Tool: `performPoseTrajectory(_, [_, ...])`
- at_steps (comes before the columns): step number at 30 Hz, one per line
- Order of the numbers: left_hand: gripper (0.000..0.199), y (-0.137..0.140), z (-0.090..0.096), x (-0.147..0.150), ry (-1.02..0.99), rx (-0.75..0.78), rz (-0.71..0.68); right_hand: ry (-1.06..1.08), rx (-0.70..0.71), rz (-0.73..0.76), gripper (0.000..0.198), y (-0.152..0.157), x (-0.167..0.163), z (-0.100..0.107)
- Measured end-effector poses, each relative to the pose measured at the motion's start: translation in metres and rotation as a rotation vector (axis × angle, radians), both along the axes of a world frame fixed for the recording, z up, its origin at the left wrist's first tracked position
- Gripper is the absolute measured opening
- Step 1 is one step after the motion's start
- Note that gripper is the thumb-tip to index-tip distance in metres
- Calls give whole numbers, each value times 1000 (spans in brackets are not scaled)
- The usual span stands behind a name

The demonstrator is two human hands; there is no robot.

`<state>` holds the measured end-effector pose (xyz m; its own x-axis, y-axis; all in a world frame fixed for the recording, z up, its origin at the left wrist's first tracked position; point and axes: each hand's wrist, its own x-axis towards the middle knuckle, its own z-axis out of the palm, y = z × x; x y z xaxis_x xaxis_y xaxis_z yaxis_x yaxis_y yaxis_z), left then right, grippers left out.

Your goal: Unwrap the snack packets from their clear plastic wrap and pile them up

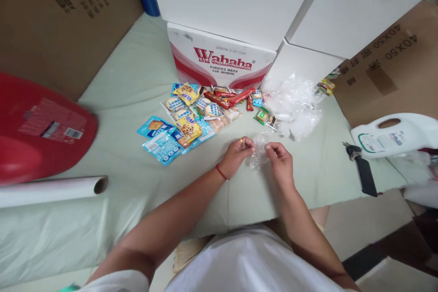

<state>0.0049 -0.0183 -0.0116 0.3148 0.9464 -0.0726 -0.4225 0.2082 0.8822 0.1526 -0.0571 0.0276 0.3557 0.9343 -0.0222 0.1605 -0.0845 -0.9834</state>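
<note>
- Clear plastic bag (260, 151), one, crumpled; between both hands, near the front of the green tablecloth (246, 205).
- Left hand (238, 154): fingertips pinching the bag's left side; red wrist cord (221, 172).
- Right hand (281, 159): fingertips pinching its right side.
- Clear bags (296, 107), heaped, beyond the right hand.
- Wrapped snacks (189, 128), assorted, piled beyond the left.
- Wahaha carton (224, 61), behind the snacks.

The desk (123, 96) is pale green, its surface slightly creased. On it lie colourful snack packets (190, 128), loosely heaped, with clear plastic bags (297, 105) to their right and a Wahaha box (224, 61) behind — plus a red container (48, 127) and white roll (51, 191) leftward, a white jug (386, 136) rightward.
</note>
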Motion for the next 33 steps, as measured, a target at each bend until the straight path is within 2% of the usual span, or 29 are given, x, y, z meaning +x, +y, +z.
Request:
performPoseTrajectory(4, [27,3,1,1,-110,-132,41,198,-32,-52,27,-3,20,2])
performPoseTrajectory(8, [29,4,2,1,-120,-197,57,240,-86,-59,32,-16,45,7])
performPoseTrajectory(12, [27,2,2,2,-88,-147,72,171,-71,-89,35,-22,53,9])
performPoseTrajectory(17, [24,-1,0,3,-50,-75,45,-21,-66,6,56,-5,29,2])
performPoseTrajectory(21, [30,-4,2,4,-47,-98,70,-198,-26,92,17,11,7,-6])
performPoseTrajectory(25, [37,-5,0,8,31,-86,211,-280,18,146,15,9,-1,-8])
performPoseTrajectory(28, [38,-1,-4,10,36,-88,294,-166,-12,156,18,3,5,-5])
performPoseTrajectory(33, [37,6,-4,9,49,-116,368,166,-121,14,29,-12,38,2])
